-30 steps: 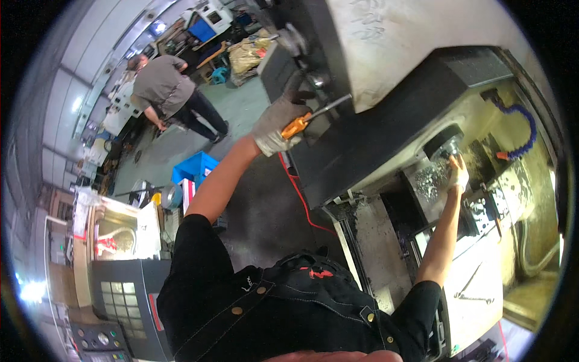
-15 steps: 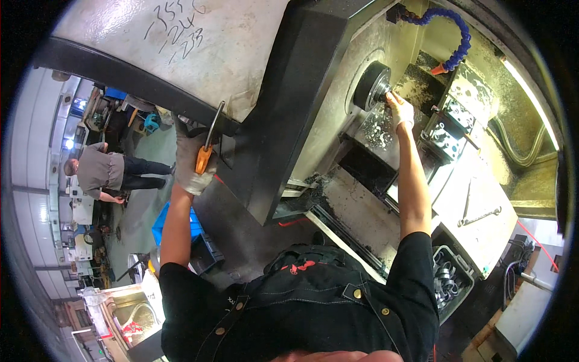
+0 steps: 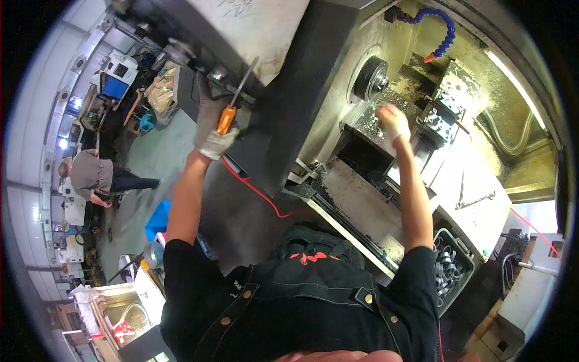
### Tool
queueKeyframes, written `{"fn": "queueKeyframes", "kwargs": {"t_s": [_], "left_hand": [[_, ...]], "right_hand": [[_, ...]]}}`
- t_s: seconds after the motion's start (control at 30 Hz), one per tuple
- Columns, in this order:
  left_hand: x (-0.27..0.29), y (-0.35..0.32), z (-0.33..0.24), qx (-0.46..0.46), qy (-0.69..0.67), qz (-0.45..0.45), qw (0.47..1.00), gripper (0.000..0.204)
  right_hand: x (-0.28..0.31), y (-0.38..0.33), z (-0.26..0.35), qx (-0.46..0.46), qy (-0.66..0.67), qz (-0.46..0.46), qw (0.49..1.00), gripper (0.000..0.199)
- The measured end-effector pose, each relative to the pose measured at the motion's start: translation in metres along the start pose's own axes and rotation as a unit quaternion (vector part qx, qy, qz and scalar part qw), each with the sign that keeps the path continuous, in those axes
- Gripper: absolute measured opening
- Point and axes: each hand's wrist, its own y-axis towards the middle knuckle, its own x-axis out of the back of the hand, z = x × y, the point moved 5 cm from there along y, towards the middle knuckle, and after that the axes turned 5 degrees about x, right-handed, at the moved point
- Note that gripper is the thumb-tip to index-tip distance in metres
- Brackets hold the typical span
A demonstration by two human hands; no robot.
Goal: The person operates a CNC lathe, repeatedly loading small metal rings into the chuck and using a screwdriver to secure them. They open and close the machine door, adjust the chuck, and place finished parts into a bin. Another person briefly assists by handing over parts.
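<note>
My left hand, in a grey work glove, grips an orange air blow gun with a long metal nozzle. Its fingers reach up beside a dark machine panel with knobs, blurred by motion. Inside the lathe, my right hand, in a pale glove, has its fingers curled in front of the chuck, apart from it. Whatever the right fingers hold, if anything, is too small to tell. Right of that hand sits a tool block covered with metal chips.
A blue segmented coolant hose curves above the chuck. Wrenches lie on the pale ledge at right, above a grey bin of metal rings. A red hose trails below my left hand. Another person stands far left.
My right hand has come away from the chuck, toward me. My left hand has moved up and right with the air blow gun, and the machine door and panel appear shifted right.
</note>
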Motion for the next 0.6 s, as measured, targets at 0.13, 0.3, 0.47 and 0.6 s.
{"fn": "queueKeyframes", "kwargs": {"t_s": [0.13,0.3,0.47,0.6], "left_hand": [[-0.003,0.003,-0.015,-0.03,-0.038,-0.067,0.997,0.047],[-0.009,-0.005,-0.015,-0.006,-0.073,-0.074,0.995,0.038],[-0.002,-0.004,-0.029,-0.073,-0.1,-0.074,0.99,0.034],[-0.004,-0.003,-0.029,-0.11,-0.131,-0.042,0.984,0.036]], "right_hand": [[-0.085,-0.134,0.041,-0.111,0.243,0.244,0.932,0.048],[-0.161,-0.231,0.101,-0.146,0.29,0.251,0.912,0.049],[-0.181,-0.246,0.097,-0.141,0.3,0.119,0.936,0.034],[-0.195,-0.251,0.105,-0.135,0.311,0.102,0.935,0.022]]}}
